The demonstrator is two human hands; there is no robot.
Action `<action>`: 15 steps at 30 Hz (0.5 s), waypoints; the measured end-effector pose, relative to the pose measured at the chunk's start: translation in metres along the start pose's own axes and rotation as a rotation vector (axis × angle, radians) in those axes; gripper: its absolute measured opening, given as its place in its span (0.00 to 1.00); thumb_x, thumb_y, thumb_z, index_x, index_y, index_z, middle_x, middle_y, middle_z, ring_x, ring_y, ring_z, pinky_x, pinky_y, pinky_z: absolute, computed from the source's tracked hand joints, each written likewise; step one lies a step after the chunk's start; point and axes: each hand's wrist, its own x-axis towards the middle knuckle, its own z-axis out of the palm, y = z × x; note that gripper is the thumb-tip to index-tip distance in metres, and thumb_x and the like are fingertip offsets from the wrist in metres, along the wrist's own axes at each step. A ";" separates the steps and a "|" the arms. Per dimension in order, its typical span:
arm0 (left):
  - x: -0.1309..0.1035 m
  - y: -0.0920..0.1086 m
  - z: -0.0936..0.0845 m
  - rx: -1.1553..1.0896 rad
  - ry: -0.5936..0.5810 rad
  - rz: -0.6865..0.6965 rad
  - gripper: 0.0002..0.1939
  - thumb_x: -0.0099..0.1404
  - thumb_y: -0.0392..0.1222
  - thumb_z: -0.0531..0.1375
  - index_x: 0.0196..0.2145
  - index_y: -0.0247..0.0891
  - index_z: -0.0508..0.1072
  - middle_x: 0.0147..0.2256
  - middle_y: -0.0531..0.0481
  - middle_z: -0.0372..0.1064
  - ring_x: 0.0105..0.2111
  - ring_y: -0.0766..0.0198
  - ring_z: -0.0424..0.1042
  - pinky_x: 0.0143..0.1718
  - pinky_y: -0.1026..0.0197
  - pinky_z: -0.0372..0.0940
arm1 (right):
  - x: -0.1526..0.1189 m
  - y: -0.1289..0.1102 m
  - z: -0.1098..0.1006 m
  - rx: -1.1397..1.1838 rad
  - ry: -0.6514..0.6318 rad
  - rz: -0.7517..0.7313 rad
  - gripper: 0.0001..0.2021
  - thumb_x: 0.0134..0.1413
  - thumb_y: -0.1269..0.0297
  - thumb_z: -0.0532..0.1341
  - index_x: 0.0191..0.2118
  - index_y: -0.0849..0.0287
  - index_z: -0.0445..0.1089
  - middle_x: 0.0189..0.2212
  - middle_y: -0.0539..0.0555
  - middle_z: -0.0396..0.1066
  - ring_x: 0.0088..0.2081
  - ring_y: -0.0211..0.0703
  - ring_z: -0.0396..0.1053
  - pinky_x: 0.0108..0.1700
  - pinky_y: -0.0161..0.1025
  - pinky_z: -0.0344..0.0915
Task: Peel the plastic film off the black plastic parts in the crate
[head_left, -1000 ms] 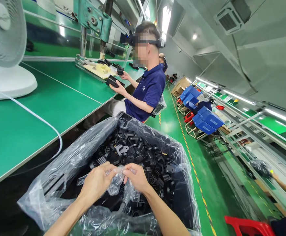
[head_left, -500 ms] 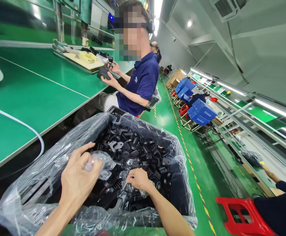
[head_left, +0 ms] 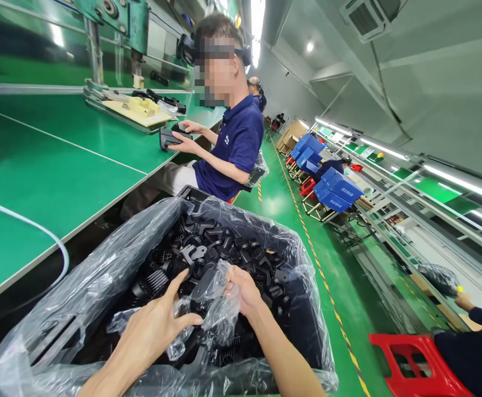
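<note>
A large bin [head_left: 142, 223] lined with clear plastic holds a heap of black plastic parts [head_left: 154, 280]. Over the heap, my right hand [head_left: 244, 290] pinches a crumpled clear plastic bag [head_left: 224, 317]. A dark part seems to show through the film, though its outline is unclear. My left hand [head_left: 158, 325] is just left of the bag, thumb and forefinger spread apart, with film beside and behind the fingers. More loose film [head_left: 121, 321] lies at the left of the heap.
A green worktable [head_left: 59, 149] runs along the left, bearing a press [head_left: 135, 27] and a yellow fixture [head_left: 145, 106]. A seated person [head_left: 241, 138] holds a black part beside it. Blue crates [head_left: 338, 189] stand beyond the aisle; a red stool [head_left: 423, 364] is at lower right.
My right hand has risen, pulling the plastic bag up from the heap. My left hand has moved lower and its fingers have spread. The seated person's hands have shifted on the black part.
</note>
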 end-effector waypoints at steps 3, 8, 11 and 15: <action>0.001 -0.014 0.004 0.002 0.239 0.225 0.23 0.73 0.53 0.51 0.63 0.55 0.68 0.44 0.53 0.76 0.40 0.60 0.75 0.41 0.61 0.64 | 0.003 0.005 0.017 -0.045 -0.085 0.050 0.28 0.56 0.34 0.60 0.35 0.58 0.63 0.22 0.43 0.56 0.20 0.31 0.53 0.24 0.33 0.58; -0.001 -0.022 -0.001 0.066 0.455 0.220 0.16 0.74 0.50 0.53 0.49 0.55 0.79 0.38 0.57 0.76 0.41 0.64 0.74 0.33 0.63 0.61 | 0.016 0.013 0.001 -0.382 -0.005 0.054 0.22 0.67 0.46 0.58 0.50 0.62 0.68 0.32 0.51 0.72 0.25 0.36 0.66 0.30 0.37 0.68; -0.003 -0.016 -0.007 0.024 0.555 0.142 0.12 0.72 0.48 0.55 0.42 0.53 0.80 0.39 0.60 0.77 0.38 0.64 0.75 0.29 0.62 0.59 | 0.019 0.018 -0.024 -0.685 0.146 -0.004 0.16 0.71 0.54 0.57 0.52 0.62 0.70 0.41 0.55 0.74 0.41 0.43 0.74 0.48 0.47 0.72; -0.005 -0.002 -0.017 -0.125 0.855 0.127 0.16 0.72 0.52 0.54 0.41 0.39 0.76 0.41 0.49 0.74 0.42 0.59 0.74 0.46 0.56 0.67 | 0.015 0.039 -0.024 -1.088 0.104 0.020 0.11 0.65 0.60 0.65 0.46 0.62 0.74 0.48 0.56 0.73 0.51 0.49 0.72 0.58 0.55 0.68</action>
